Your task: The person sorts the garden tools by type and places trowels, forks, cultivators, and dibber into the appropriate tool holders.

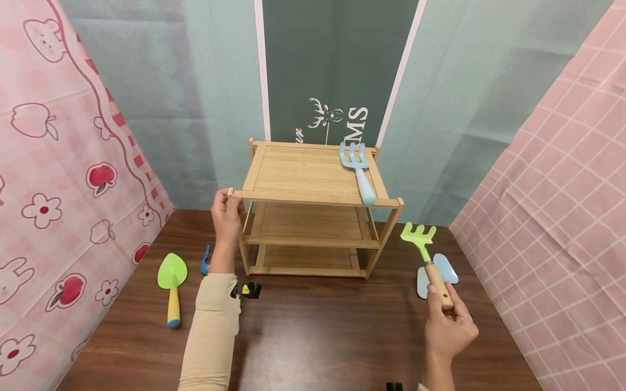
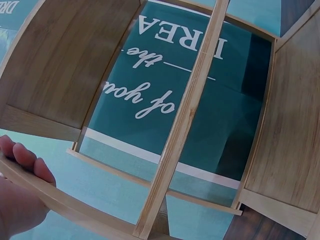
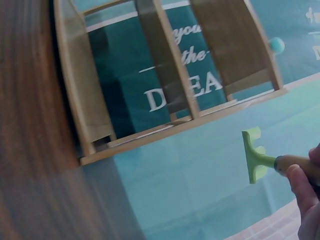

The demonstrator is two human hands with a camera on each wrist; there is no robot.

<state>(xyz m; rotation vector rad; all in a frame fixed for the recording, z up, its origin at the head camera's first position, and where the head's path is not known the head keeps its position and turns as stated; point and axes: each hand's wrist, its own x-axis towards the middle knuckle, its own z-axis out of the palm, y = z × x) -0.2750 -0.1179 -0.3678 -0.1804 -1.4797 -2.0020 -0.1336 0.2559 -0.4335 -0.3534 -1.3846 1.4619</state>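
Shelving of pale wood stands on the dark table in the head view, a blue rake lying on its top tier, the left hand gripping its front left corner and the right hand, well apart, holding a green rake over the table's right side. From the left wrist, curled fingers clasp a wooden rail; from the right wrist, that hand pinches the green rake's handle.
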